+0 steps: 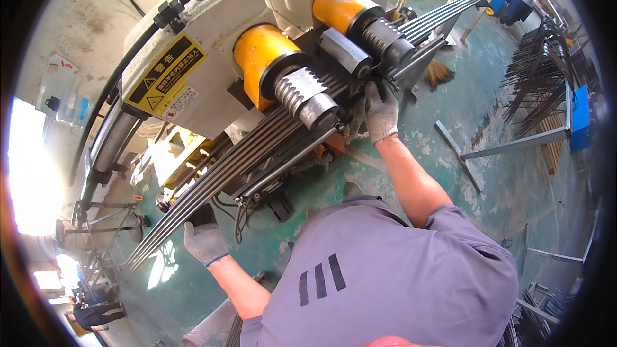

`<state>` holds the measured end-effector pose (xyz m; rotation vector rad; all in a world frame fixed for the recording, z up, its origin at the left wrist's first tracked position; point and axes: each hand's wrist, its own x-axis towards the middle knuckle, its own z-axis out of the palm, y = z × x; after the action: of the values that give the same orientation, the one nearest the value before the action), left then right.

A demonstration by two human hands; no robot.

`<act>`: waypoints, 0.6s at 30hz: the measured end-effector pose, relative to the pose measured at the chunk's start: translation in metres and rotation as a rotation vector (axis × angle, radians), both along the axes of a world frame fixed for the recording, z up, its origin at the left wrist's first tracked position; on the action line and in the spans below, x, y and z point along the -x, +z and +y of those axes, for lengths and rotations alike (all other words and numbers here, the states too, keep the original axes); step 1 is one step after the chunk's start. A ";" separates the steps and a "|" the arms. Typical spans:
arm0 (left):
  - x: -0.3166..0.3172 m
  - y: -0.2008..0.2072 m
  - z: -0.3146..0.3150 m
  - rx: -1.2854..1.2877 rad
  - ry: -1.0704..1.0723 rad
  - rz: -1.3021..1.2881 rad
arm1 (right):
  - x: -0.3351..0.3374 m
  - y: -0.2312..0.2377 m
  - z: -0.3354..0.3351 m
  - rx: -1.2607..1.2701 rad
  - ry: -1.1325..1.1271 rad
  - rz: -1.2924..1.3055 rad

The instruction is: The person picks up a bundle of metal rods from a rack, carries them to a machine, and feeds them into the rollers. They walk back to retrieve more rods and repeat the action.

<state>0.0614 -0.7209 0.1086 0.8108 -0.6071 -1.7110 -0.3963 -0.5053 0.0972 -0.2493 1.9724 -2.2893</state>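
Observation:
Several long steel bars (212, 184) lie side by side, running slantwise through a bending machine (215, 80) from lower left to upper right. My left hand (205, 242), in a pale glove with a dark palm, is at the underside of the bars near their left end. Its fingers look stretched out, the tips close to the lowest bar; contact cannot be made out. My right hand (382, 112), gloved too, reaches up to the machine's front edge beside a steel hexagonal block (346, 51). Its fingertips are dark and partly lost against the machine parts.
Two yellow cylinders (263, 58) with ribbed steel rollers (305, 95) stand above the bars. A metal stand (514, 144) and a heap of bent bars (536, 77) are to the right. A broom head (439, 74) rests behind the machine. Another person (96, 315) is at far lower left.

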 end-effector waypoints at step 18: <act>0.134 0.288 -0.006 0.698 0.136 -0.538 | 0.046 0.023 -0.017 0.365 0.136 -0.410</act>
<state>-0.0723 -0.7269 0.3964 0.7659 -1.3830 -1.0238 -0.4421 -0.5221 0.1201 0.0565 1.3038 -2.3623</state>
